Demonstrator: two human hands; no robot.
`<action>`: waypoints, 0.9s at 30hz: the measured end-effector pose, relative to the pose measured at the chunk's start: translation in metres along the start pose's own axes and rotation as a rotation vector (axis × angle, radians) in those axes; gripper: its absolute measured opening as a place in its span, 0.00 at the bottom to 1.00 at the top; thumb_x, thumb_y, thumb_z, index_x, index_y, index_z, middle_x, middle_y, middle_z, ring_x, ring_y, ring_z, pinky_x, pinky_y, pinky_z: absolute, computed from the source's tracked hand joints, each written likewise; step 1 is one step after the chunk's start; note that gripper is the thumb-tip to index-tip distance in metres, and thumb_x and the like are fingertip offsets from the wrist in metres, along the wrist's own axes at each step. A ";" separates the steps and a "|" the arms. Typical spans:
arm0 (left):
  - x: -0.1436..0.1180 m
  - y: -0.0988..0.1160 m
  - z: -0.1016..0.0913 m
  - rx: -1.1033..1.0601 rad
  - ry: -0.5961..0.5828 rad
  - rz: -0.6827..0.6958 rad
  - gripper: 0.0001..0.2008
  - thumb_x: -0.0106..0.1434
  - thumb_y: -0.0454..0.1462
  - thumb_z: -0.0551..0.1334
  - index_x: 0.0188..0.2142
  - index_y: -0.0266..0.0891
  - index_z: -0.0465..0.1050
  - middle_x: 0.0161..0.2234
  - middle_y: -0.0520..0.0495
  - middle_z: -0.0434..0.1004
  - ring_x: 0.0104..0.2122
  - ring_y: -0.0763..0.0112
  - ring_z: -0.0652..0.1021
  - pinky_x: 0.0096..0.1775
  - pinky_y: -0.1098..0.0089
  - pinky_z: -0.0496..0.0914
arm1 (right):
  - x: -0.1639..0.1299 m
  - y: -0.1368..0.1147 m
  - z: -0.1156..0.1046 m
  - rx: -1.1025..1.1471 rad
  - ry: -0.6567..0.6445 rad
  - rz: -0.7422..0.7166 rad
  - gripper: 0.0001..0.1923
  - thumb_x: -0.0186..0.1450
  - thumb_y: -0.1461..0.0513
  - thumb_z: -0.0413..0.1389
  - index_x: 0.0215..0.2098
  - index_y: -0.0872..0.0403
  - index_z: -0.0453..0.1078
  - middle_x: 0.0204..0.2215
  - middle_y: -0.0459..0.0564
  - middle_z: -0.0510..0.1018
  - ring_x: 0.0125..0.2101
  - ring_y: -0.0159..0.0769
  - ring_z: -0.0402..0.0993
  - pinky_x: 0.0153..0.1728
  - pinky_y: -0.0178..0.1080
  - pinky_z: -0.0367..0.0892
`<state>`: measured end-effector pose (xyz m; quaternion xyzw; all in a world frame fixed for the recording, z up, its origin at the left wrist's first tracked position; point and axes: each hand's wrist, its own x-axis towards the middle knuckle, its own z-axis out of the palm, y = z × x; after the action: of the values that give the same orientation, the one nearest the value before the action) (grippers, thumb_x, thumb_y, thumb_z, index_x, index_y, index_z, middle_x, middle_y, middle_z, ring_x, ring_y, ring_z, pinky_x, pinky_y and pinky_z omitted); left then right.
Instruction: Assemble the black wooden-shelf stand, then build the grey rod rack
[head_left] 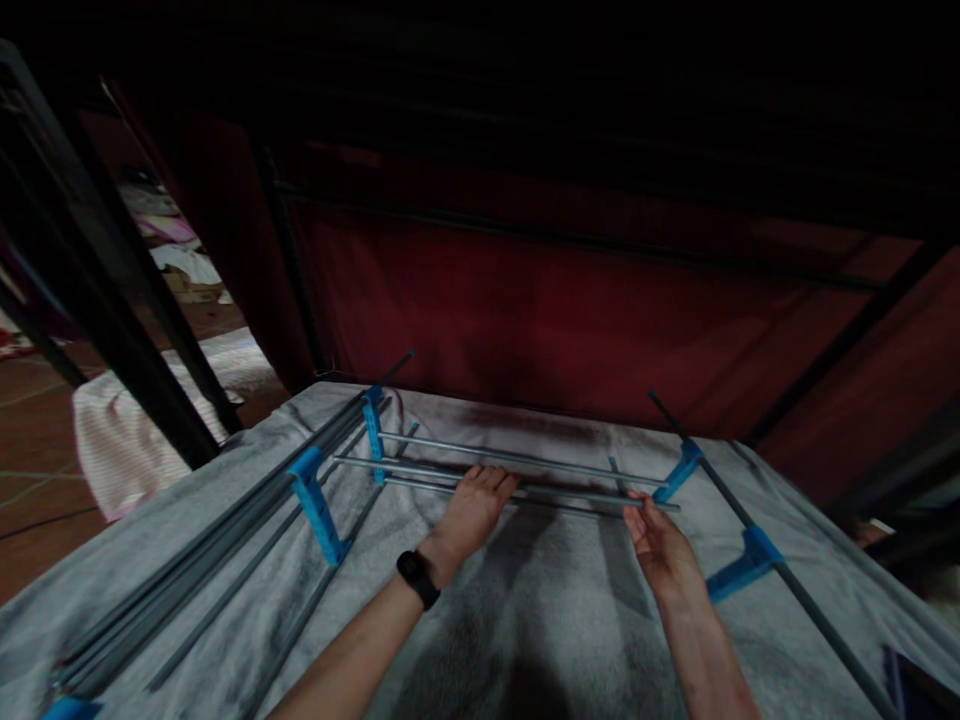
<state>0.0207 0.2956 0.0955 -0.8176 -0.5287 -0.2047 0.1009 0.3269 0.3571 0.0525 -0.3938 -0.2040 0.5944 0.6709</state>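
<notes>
Both hands reach forward over a grey blanket (525,620) spread on a flat surface, with a dark red cloth wall (570,310) standing beyond it. The left hand (471,512), a black watch (418,578) on its wrist, lies palm down with its fingers (496,479) pressed together and laid flat on a set of thin grey rods (517,478) that run crosswise just ahead of both hands. The right hand (661,548) is turned partly palm up; its fingers (636,505) curl loosely around the nearest rod close to its right end, pinching it lightly, though how firm the hold is cannot be told in the dim light.

The rods plug into a blue connector (373,432) well to the left of the left fingers, and end beside another blue connector (679,470) just beyond the right fingers. A third blue connector (319,505) sits on a bundle of long grey rods (217,555) lying lengthwise to the left of the left forearm. To the right of the right hand a dark rod (795,590) runs diagonally, carrying a blue bracket (742,565) near the right wrist.
</notes>
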 end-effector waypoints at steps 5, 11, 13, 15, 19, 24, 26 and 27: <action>-0.008 -0.014 0.007 0.016 0.025 -0.021 0.24 0.64 0.23 0.52 0.56 0.40 0.69 0.45 0.44 0.77 0.45 0.60 0.76 0.50 0.59 0.67 | -0.009 -0.007 0.015 0.037 -0.019 -0.012 0.05 0.57 0.64 0.66 0.32 0.53 0.76 0.33 0.45 0.83 0.32 0.28 0.80 0.39 0.31 0.78; -0.007 -0.034 0.011 0.051 0.063 0.010 0.20 0.66 0.26 0.53 0.55 0.38 0.71 0.43 0.41 0.78 0.42 0.58 0.77 0.45 0.58 0.68 | -0.007 -0.014 0.033 0.071 -0.026 -0.047 0.05 0.58 0.66 0.66 0.29 0.53 0.75 0.33 0.45 0.83 0.33 0.30 0.80 0.40 0.33 0.78; -0.004 -0.034 0.011 0.055 0.085 0.017 0.20 0.67 0.27 0.53 0.55 0.37 0.70 0.43 0.41 0.78 0.42 0.58 0.77 0.45 0.59 0.68 | -0.005 -0.017 0.040 0.072 -0.019 -0.046 0.04 0.59 0.66 0.65 0.30 0.53 0.75 0.33 0.46 0.83 0.33 0.29 0.80 0.39 0.32 0.78; -0.001 -0.033 0.012 0.054 0.104 0.025 0.19 0.68 0.28 0.53 0.56 0.37 0.69 0.43 0.41 0.78 0.42 0.58 0.77 0.45 0.59 0.68 | -0.004 -0.021 0.047 0.084 -0.019 -0.048 0.05 0.59 0.67 0.64 0.29 0.53 0.74 0.33 0.45 0.83 0.33 0.29 0.80 0.38 0.31 0.78; 0.004 -0.029 0.016 0.046 0.142 0.023 0.18 0.70 0.31 0.52 0.57 0.38 0.68 0.43 0.42 0.78 0.41 0.58 0.77 0.45 0.59 0.68 | -0.003 -0.025 0.055 0.123 -0.042 -0.055 0.08 0.57 0.67 0.66 0.27 0.53 0.71 0.35 0.45 0.83 0.35 0.31 0.81 0.39 0.33 0.78; 0.005 -0.024 0.019 -0.015 0.152 -0.009 0.15 0.73 0.36 0.50 0.55 0.39 0.68 0.40 0.42 0.78 0.38 0.58 0.77 0.43 0.59 0.70 | -0.001 -0.028 0.055 0.146 0.011 -0.055 0.11 0.55 0.67 0.68 0.26 0.53 0.70 0.31 0.43 0.82 0.30 0.28 0.79 0.36 0.30 0.77; 0.004 -0.023 0.021 -0.052 0.164 -0.017 0.14 0.73 0.38 0.51 0.53 0.38 0.69 0.40 0.42 0.78 0.38 0.58 0.78 0.42 0.59 0.70 | 0.000 -0.027 0.053 0.146 0.036 -0.051 0.12 0.53 0.67 0.69 0.26 0.53 0.70 0.28 0.42 0.81 0.27 0.27 0.77 0.34 0.30 0.76; 0.003 -0.023 0.022 -0.068 0.173 -0.018 0.14 0.73 0.39 0.51 0.51 0.38 0.69 0.40 0.42 0.78 0.38 0.58 0.78 0.42 0.59 0.71 | 0.000 -0.027 0.053 0.143 0.047 -0.047 0.12 0.53 0.67 0.69 0.26 0.53 0.70 0.27 0.41 0.81 0.27 0.27 0.77 0.33 0.30 0.76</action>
<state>0.0065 0.3163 0.0762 -0.7949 -0.5181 -0.2935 0.1166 0.3048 0.3725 0.1049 -0.3538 -0.1545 0.5823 0.7155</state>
